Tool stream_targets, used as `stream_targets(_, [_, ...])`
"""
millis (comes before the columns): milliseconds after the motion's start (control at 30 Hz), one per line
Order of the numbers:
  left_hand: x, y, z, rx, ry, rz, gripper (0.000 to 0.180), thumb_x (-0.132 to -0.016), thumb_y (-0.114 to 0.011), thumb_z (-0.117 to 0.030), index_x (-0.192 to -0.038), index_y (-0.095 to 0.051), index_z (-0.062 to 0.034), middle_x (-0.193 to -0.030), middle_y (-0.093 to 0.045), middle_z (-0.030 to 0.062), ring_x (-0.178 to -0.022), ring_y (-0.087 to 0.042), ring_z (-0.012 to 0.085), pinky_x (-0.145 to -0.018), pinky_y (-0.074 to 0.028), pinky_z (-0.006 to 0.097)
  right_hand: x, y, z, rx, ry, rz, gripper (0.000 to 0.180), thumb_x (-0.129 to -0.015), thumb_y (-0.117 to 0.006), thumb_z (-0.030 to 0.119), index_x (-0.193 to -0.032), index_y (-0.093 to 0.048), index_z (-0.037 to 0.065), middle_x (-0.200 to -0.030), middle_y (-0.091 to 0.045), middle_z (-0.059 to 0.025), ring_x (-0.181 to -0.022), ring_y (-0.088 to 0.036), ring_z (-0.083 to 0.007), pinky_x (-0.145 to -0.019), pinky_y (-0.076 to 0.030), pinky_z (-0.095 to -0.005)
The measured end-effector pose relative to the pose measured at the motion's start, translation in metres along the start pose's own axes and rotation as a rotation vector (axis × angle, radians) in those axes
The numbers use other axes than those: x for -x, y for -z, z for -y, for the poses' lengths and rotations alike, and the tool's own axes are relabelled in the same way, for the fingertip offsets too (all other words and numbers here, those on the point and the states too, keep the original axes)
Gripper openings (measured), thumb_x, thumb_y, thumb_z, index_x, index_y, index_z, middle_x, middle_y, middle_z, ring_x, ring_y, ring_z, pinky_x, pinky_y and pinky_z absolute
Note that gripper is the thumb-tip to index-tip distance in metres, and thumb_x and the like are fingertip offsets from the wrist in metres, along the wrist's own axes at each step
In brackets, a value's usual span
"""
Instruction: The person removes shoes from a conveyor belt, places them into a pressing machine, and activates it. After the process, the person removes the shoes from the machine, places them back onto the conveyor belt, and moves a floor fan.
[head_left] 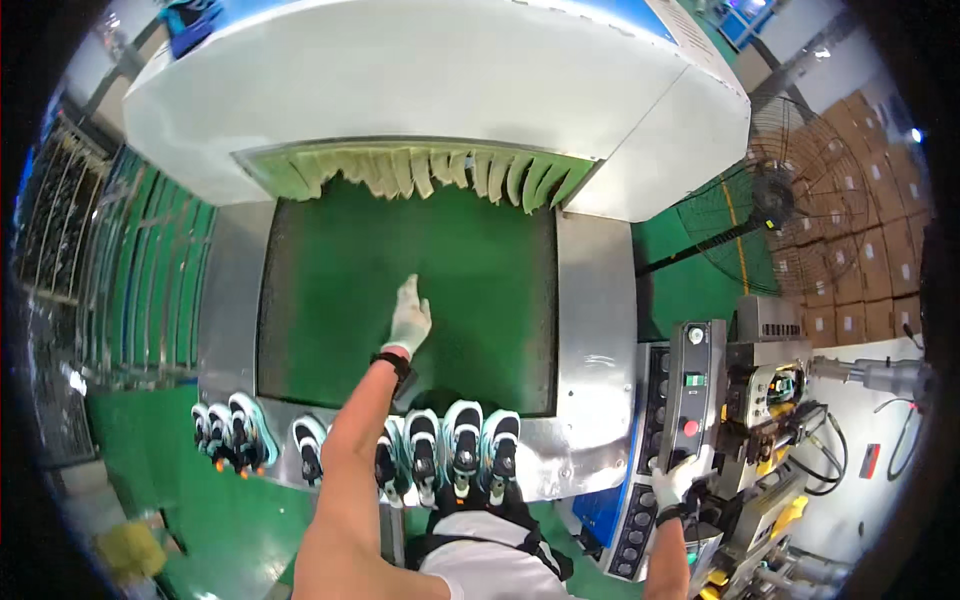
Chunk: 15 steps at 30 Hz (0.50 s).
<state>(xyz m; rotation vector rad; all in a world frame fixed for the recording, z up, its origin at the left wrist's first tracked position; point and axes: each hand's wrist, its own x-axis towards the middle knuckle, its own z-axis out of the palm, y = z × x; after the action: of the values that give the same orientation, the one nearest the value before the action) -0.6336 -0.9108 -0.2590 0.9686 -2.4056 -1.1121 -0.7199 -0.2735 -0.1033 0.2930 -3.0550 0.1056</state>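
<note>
My left hand (410, 315), in a white glove, reaches out above the green conveyor belt (480, 290). Its fingers are stretched forward and hold nothing. Off to the right, my right hand (675, 482), gloved too, is at the lower end of a grey control box (693, 375) with a red button. Its fingers look apart, and nothing shows in them. Several white, black and teal sneakers (463, 440) stand along the near metal edge, some partly behind my left arm. More sneakers (250, 430) sit at the left corner.
A strip curtain (420, 170) hangs across the opening of the large white machine (430, 80) ahead. To the right are a pressing machine (765, 390) with hoses, a floor fan (775, 195) and stacked cardboard boxes (850, 230). Metal racks (150, 270) stand on the left.
</note>
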Motion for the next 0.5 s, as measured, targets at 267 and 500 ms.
stream_targets(267, [-0.260, 0.090, 0.123, -0.423, -0.264, -0.397, 0.047, -0.088, -0.048, -0.005, -0.135, -0.045, -0.0011, -0.130, -0.049, 0.0288, -0.118, -0.047, 0.0481, -0.101, -0.041, 0.048, 0.122, 0.036, 0.009, -0.081, -0.192, 0.168, 0.077, -0.087, -0.063, 0.010, -0.149, -0.020, -0.004, -0.154, -0.022, -0.0300, -0.144, -0.022, -0.0433, -0.117, -0.023, -0.0458])
stream_targets(500, [-0.399, 0.105, 0.173, -0.708, 0.246, 0.165, 0.041, -0.091, -0.053, -0.017, -0.129, -0.051, -0.0029, -0.125, -0.056, 0.0228, -0.118, -0.049, 0.0441, -0.100, -0.042, 0.047, 0.258, 0.085, 0.036, 0.161, -0.752, 0.531, 0.061, -0.086, -0.067, 0.022, -0.135, -0.041, -0.002, -0.126, -0.047, -0.0237, -0.118, -0.047, -0.0358, -0.098, -0.042, -0.0433])
